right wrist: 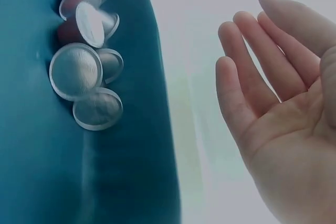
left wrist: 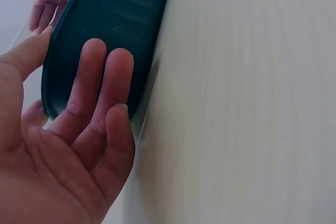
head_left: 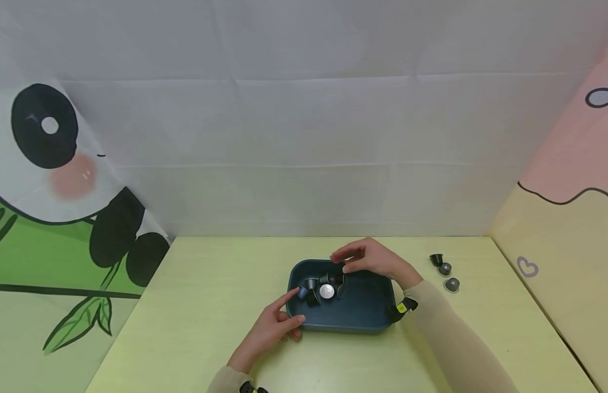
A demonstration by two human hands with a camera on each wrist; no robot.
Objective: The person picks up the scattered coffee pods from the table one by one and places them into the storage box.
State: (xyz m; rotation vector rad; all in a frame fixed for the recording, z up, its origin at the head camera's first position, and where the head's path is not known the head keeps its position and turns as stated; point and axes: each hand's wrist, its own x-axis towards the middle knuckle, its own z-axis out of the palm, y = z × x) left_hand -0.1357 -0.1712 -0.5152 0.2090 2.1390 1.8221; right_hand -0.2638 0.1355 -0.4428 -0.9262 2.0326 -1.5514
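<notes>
Capsules [head_left: 325, 286] heaped in tray [head_left: 363, 322]; left hand [head_left: 269, 330] steadies its wall, fingers straight; right hand [head_left: 370, 259] hovers empty, I think relaxed.

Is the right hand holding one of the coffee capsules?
No, the right hand is open with an empty palm, while the coffee capsules lie in the teal tray.
</notes>
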